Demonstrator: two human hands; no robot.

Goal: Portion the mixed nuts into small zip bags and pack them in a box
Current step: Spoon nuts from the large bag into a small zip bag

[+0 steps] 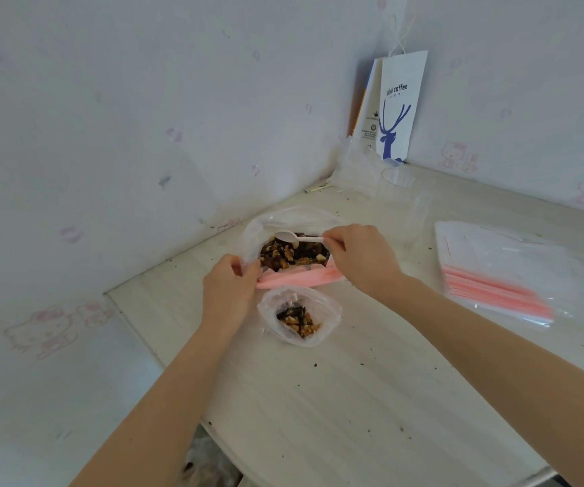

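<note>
Left hand (229, 279) grips the big nut bag (285, 224) rim. Right hand (360, 256) pinches a white plastic spoon (292, 236) over the mixed nuts (292, 255). Small bag (299, 316) sits open on the table (371, 398).

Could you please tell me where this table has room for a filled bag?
Bare tabletop lies nearer than the small bag, toward the front edge; another strip separates the right hand from the zip bag stack. Crowded: around the big nut bag and the paper bag.

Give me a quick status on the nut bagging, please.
Left hand grips large nut bag by its edge. Right hand pinches white spoon above the nuts. Small bag open, part filled. Nothing blocking.
</note>
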